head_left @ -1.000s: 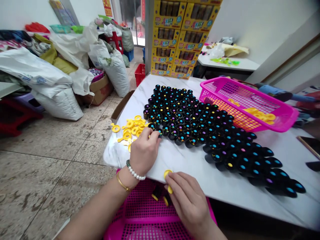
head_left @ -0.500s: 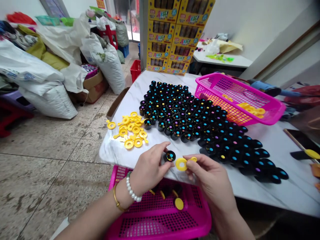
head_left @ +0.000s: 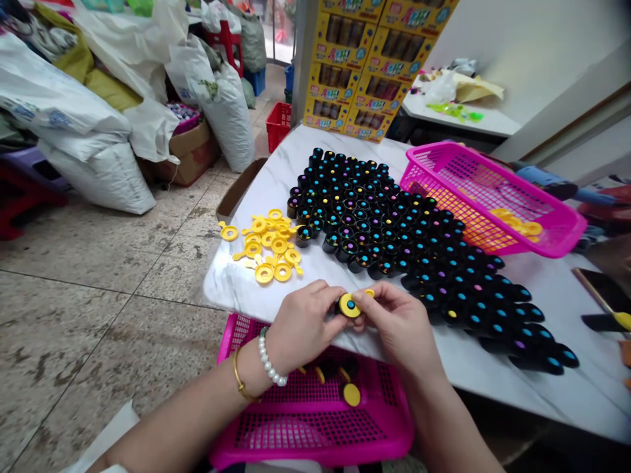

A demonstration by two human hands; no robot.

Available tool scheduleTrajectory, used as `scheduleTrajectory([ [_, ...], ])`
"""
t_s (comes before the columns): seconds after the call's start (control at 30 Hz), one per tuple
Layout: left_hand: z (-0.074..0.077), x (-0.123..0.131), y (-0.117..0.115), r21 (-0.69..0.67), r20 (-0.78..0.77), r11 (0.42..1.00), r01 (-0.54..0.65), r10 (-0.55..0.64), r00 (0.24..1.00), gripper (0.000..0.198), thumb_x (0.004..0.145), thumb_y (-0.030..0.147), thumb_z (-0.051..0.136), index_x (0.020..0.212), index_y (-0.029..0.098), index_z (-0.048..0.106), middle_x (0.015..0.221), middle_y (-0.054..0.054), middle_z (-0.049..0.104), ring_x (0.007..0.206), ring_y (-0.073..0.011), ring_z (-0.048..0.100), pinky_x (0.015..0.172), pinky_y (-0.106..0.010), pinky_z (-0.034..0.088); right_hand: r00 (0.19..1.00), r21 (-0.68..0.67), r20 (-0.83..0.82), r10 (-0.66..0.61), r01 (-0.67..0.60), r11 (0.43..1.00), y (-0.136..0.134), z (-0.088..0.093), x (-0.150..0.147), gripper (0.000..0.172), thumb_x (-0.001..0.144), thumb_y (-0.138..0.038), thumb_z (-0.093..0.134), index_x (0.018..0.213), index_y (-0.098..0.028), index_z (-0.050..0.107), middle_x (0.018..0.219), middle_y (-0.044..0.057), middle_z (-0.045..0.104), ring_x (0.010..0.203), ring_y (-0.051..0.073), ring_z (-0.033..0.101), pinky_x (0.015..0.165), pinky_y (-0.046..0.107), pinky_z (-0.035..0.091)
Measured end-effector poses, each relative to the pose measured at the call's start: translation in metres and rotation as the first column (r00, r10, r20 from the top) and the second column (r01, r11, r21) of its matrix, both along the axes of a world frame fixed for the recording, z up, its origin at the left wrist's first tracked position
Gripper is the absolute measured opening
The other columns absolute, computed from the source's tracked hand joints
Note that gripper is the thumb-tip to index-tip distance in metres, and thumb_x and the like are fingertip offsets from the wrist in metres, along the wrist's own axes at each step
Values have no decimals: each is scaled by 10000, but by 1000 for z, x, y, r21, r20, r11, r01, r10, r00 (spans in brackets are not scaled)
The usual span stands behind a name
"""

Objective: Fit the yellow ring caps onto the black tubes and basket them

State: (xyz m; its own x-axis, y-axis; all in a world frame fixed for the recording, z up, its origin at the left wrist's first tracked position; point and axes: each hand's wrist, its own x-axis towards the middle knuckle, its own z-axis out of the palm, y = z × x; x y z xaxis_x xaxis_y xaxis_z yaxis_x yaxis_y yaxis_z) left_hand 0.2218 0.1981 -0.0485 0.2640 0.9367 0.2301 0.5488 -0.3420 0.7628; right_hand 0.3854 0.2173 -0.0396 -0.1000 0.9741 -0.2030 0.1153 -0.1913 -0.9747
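Note:
Between my hands, over the table's front edge, a yellow ring cap with a tab [head_left: 348,306] lies on the open end of a black cup [head_left: 338,307]. A blue dot shows through the cap's hole. My left hand [head_left: 310,318] is closed round the cup, which is mostly hidden by fingers and cap. My right hand [head_left: 401,322] pinches the cap near its tab, thumb on top. Left of the hands lies a loose pile of yellow ring caps [head_left: 270,244]. Beyond them stand rows of black cups with coloured dots inside [head_left: 362,213].
Below the table edge sits a pink basket [head_left: 315,453] holding several capped black pieces [head_left: 351,394]. Another pink basket [head_left: 557,240] with yellow caps stands at the back right. Yellow boxes [head_left: 340,79] are stacked at the table's far end. White sacks [head_left: 93,164] fill the floor at left.
My hands have come together. The yellow ring cap, held apart from the black cup before, now rests over its opening. The view has shifted slightly.

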Motion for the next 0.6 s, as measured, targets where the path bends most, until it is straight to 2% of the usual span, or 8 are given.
scheduleTrajectory([
  [0.1, 8, -4, 2, -30, 40, 999, 40, -39, 998, 133, 801, 236, 636, 915, 171, 663, 729, -5, 594, 660, -133, 537, 605, -250, 399, 1000, 29, 11, 0, 0, 1000, -2, 1, -2, 241, 724, -375, 750, 706, -175, 615, 625, -4, 660, 534, 123, 594, 533, 223, 494],
  [0.2, 13, -6, 8, -172, 134, 983, 58, -35, 990, 197, 862, 314, 563, 842, 158, 680, 663, 5, 614, 581, -103, 520, 556, -227, 369, 999, 40, 39, 1, -3, 999, -3, 2, -3, 252, 733, -383, 740, 711, -170, 607, 647, 4, 659, 536, 127, 601, 526, 226, 498],
  [0.27, 12, -5, 13, -252, 185, 967, 44, 4, 983, 258, 885, 314, 522, 755, 147, 669, 625, 11, 606, 562, -88, 499, 533, -209, 347, 998, 51, 59, -7, 4, 999, -3, 2, -3, 261, 739, -396, 731, 720, -167, 607, 641, 5, 656, 532, 130, 608, 522, 225, 500],
  [0.4, 9, -4, 17, -304, 220, 952, 46, 23, 975, 270, 873, 302, 527, 688, 138, 637, 596, 16, 578, 563, -86, 474, 518, -196, 325, 997, 70, 75, -20, 15, 997, -4, 1, -4, 273, 737, -415, 728, 725, -171, 607, 641, 2, 655, 527, 129, 607, 520, 221, 495],
  [0.47, 8, -4, 14, -289, 219, 956, 41, 24, 975, 262, 891, 298, 500, 732, 142, 638, 614, 14, 580, 568, -91, 484, 520, -201, 325, 997, 71, 74, -11, 6, 997, -4, 1, -4, 276, 735, -423, 728, 726, -175, 606, 643, 1, 653, 531, 133, 602, 523, 225, 491],
  [0.53, 6, -3, 8, -242, 232, 970, 36, 21, 972, 211, 907, 293, 482, 880, 153, 637, 625, 25, 572, 559, -93, 489, 525, -206, 333, 998, 86, 68, -4, -2, 996, -5, 0, -4, 271, 745, -424, 721, 727, -179, 608, 642, -4, 646, 543, 134, 596, 533, 226, 484],
  [0.6, 3, -1, 1, -170, 236, 985, 39, 2, 972, 219, 883, 316, 541, 1027, 161, 596, 634, 38, 557, 559, -102, 492, 540, -215, 352, 998, 110, 59, 3, -9, 994, -6, -2, -3, 253, 755, -412, 718, 735, -178, 622, 659, -4, 645, 578, 133, 593, 553, 220, 478],
])
